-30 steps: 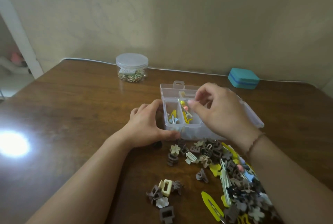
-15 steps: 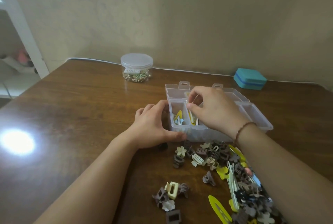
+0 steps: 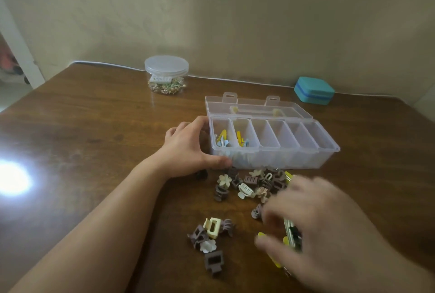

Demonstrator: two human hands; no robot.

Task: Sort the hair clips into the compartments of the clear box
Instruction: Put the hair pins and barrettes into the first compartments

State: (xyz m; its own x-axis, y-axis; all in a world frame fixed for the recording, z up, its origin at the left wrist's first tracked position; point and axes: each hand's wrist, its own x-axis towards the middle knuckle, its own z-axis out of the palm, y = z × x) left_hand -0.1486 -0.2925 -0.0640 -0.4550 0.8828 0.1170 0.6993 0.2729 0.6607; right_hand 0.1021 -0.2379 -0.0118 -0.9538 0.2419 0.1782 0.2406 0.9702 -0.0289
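A clear box (image 3: pixel 270 158) with a row of six narrow compartments sits open on a brown wooden tabletop (image 3: pixel 94 127), its lid folded back toward the wall. Only the two leftmost compartments hold anything: a few yellow and pale blue snap clips (image 3: pixel 222 138) in the first, similar ones in the second; the other four look empty. Just in front of the box lies a loose pile of hair clips (image 3: pixel 254 184), mostly small brown, beige and cream claw clips, with a smaller cluster (image 3: pixel 209 233) nearer the viewer. The left hand (image 3: pixel 188 149) is wrapped around the box's left end, thumb on the front wall, steadying it. The right hand (image 3: pixel 313 226) is blurred with motion, low over the right side of the pile; its fingers are spread above some yellow and green flat clips (image 3: pixel 290 233), and whether they have closed on one cannot be told. To do this step well, it seems best to single out one clip instead of grabbing a clump, match it by type to a compartment, start an empty one for the claw clips, and brace the light box with the left hand.
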